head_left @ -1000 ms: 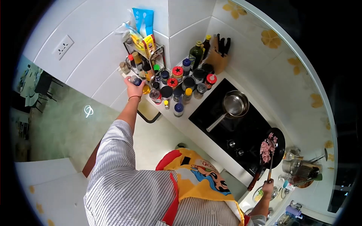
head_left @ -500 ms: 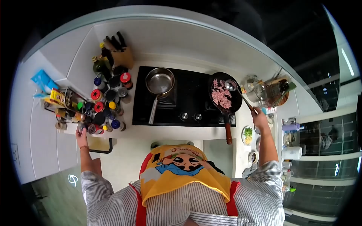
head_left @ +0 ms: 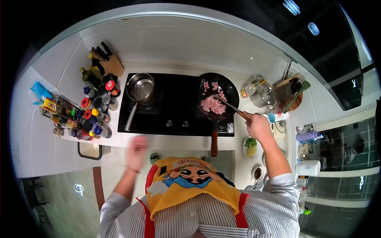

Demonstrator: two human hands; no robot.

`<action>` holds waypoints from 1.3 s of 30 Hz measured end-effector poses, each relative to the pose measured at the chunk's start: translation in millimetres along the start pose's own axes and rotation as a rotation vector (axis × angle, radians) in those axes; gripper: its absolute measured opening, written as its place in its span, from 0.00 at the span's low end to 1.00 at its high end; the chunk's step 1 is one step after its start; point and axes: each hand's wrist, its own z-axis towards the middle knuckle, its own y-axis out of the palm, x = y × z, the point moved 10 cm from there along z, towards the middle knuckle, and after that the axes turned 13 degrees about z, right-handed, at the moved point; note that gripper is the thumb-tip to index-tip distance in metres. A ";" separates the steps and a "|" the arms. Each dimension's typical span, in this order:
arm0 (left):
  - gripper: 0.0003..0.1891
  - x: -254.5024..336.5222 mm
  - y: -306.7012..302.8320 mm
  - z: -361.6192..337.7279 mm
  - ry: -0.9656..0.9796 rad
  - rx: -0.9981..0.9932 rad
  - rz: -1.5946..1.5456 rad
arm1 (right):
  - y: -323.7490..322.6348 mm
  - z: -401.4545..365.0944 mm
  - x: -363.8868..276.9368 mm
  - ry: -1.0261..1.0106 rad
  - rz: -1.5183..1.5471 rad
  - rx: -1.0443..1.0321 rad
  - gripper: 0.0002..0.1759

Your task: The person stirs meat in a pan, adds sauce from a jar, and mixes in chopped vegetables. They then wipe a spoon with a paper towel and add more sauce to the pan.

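Observation:
My right hand (head_left: 260,127) is closed round the wooden handle of a ladle (head_left: 234,108). The ladle's bowl rests in the pink chopped meat (head_left: 213,106), partly covered by it. That meat lies in a black frying pan (head_left: 229,89) with a brown wooden handle, on the right of the cooktop. My left hand (head_left: 137,152) is in the air just in front of the counter edge, below the small saucepan. Motion smears its fingers, and I cannot make out anything in it.
A steel saucepan (head_left: 140,88) sits on the left of the black cooktop (head_left: 158,115). Several spice jars (head_left: 97,107) and a knife block (head_left: 113,65) crowd the left counter. On the right stand a plate of chopped greens (head_left: 250,146), a dark sauce bowl (head_left: 258,173) and glass jars (head_left: 265,94).
My left hand has moved right, away from the spice jars, to in front of the cooktop. The ladle has gone down into the meat, which is now bunched together. The view has shifted slightly.

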 end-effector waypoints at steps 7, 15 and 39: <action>0.22 64.8 345.9 -15.1 -0.823 -0.528 -0.599 | -9.6 -13.7 60.0 -0.102 -0.037 -0.121 0.25; 0.17 62.8 362.5 -6.0 -0.701 -0.560 -0.354 | 57.7 41.9 125.9 0.031 0.352 0.060 0.24; 0.20 87.4 341.8 14.6 -0.554 -0.807 -0.142 | 10.0 1.0 45.6 -0.065 0.145 -0.018 0.27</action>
